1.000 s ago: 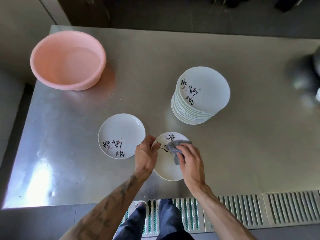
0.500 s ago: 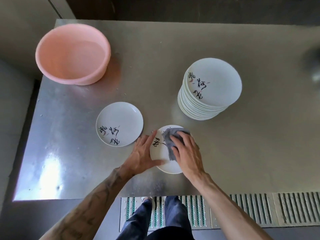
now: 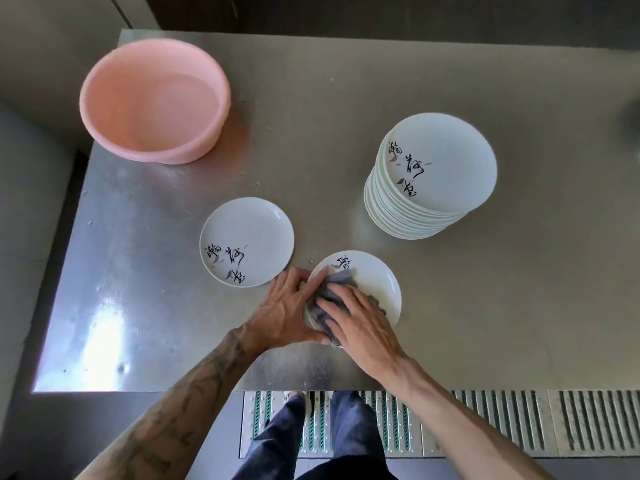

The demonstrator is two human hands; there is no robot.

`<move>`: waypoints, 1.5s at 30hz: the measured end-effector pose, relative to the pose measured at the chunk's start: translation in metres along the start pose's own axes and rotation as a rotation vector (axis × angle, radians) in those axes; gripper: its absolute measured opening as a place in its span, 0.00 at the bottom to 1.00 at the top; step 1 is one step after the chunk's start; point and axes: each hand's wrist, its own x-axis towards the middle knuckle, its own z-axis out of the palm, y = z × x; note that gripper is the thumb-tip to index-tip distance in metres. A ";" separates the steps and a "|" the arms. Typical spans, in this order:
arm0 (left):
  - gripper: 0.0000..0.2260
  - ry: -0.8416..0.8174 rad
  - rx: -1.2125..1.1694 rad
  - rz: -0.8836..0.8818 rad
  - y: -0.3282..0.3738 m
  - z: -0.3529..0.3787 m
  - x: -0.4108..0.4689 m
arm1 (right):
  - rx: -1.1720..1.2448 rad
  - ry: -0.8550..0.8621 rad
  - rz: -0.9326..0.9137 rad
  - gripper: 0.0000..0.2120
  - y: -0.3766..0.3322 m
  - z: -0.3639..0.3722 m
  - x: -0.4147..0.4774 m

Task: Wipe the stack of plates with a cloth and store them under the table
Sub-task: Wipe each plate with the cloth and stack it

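Three spots with plates on the steel table [image 3: 346,98]. Off to the right, a tall stack of plates [image 3: 440,164], well apart from both hands. Over on the left, a lone plate [image 3: 249,230] lying flat, just beside the left hand [image 3: 284,313]. Near the front edge, a third plate [image 3: 377,275], flat on the table and mid-wipe. Left hand clamped on that plate's left rim, fingers curled at the far side, thumb along the near edge. On top, the right hand [image 3: 363,327], fingers fairly straight and a bit spread, pressing a grey cloth [image 3: 341,277] onto the plate. Cloth all bunched up, poking out past the fingertips and toward the left hand. Way back at the far left corner, a pink basin [image 3: 194,150]. Slatted floor grate [image 3: 519,420] and jeans [image 3: 356,434] below the table edge.
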 end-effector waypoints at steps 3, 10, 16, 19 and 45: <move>0.60 0.040 0.019 -0.052 0.003 0.003 -0.002 | -0.014 -0.026 0.049 0.20 0.011 -0.007 0.013; 0.59 0.047 0.031 -0.009 0.006 -0.001 0.004 | -0.028 -0.007 0.037 0.20 0.001 0.000 -0.006; 0.61 0.018 -0.002 -0.056 0.006 0.000 0.003 | -0.039 0.022 0.182 0.21 0.014 -0.013 0.025; 0.60 0.045 -0.012 -0.055 0.007 0.000 0.003 | -0.050 0.006 0.127 0.20 0.000 -0.005 0.023; 0.62 0.039 -0.111 -0.129 0.008 -0.002 0.007 | 0.022 -0.009 0.228 0.23 0.001 0.001 0.031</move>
